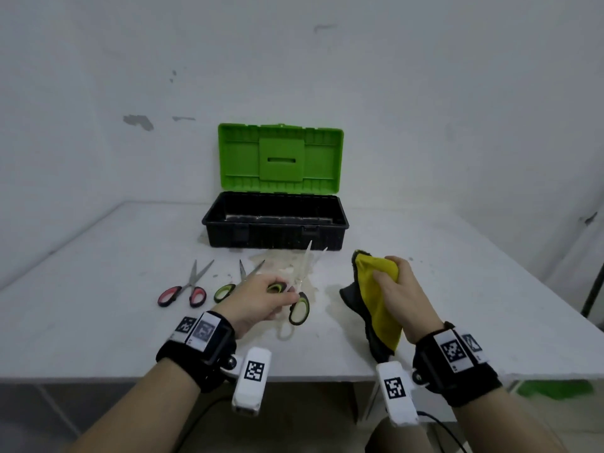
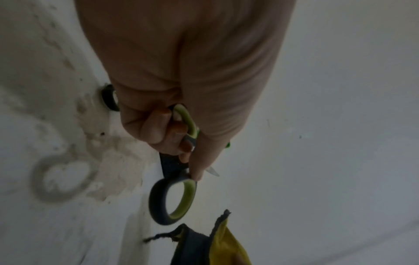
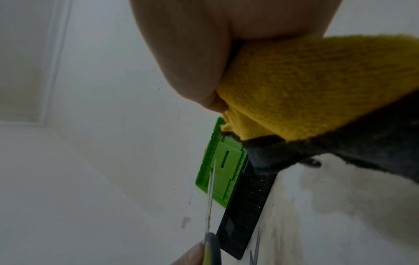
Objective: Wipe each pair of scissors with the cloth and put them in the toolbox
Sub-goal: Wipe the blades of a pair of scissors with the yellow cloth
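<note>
Left hand [image 1: 258,297]: curled round one green-and-black handle of the held scissors [image 1: 299,307]; blades open, blurred, pointing toward the toolbox
Right hand [image 1: 397,294]: clutching the yellow-and-dark cloth [image 1: 376,308], bunched, hanging toward the table
Toolbox [image 1: 275,230]: black base, green lid upright; behind both hands
Red scissors [image 1: 183,294]: flat on table [image 1: 98,289], far left
Green scissors [image 1: 228,289]: between red pair and left hand; partly hidden

Three pairs of scissors are in view: one red-handled pair [image 1: 183,291] and one green-handled pair [image 1: 233,282] on the white table [image 1: 457,289], and a second green-handled pair [image 1: 299,300] in the left hand [image 1: 258,300]. One cloth [image 1: 379,295] and one open toolbox [image 1: 276,220] complete the count.
</note>
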`<state>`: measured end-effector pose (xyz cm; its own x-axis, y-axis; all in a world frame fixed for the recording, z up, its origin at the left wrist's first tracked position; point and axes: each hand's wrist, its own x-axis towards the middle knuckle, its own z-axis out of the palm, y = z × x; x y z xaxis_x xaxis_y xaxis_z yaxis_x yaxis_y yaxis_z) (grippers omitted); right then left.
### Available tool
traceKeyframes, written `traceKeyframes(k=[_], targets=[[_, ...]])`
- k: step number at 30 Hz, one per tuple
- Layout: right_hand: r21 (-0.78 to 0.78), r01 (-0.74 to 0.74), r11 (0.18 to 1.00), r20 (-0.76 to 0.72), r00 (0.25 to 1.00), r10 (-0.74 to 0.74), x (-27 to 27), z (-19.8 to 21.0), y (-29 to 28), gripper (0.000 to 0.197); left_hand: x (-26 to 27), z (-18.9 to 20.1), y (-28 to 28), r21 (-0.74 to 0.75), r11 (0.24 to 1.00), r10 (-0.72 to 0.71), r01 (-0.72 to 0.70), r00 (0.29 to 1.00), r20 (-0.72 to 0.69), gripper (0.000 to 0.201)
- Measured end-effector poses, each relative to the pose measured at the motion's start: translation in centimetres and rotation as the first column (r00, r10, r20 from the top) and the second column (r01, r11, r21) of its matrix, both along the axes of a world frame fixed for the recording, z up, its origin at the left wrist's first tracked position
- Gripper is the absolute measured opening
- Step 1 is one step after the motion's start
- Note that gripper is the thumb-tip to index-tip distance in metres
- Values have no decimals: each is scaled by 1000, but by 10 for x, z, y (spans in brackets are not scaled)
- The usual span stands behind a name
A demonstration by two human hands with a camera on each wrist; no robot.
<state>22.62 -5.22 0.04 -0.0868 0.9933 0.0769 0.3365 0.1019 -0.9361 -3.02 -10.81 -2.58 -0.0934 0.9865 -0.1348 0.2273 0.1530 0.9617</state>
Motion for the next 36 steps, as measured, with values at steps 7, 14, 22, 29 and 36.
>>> traceKeyframes(k=[7,14,22,29,36], targets=[[-97,-3,995,-75,997,-5,-8,-10,-9,22,16,-5,-4,-63,998,-30,32,999,32,21],[126,119,985,172,975,-140,6,-23,-7,32,26,-7,4,-41,999,-33,31,999,-36,19],[77,82,994,162,982,-93,10,-19,-7,45,39,-12,8,-159,985,-54,62,997,56,24],[157,-99,983,300,953,48,8,-22,-7,31,47,-20,12,-170,984,-29,44,996,88,23],[310,-184,933,355,933,66,3,-31,-5,11,47,-17,11,-199,979,-17,39,994,111,22]])
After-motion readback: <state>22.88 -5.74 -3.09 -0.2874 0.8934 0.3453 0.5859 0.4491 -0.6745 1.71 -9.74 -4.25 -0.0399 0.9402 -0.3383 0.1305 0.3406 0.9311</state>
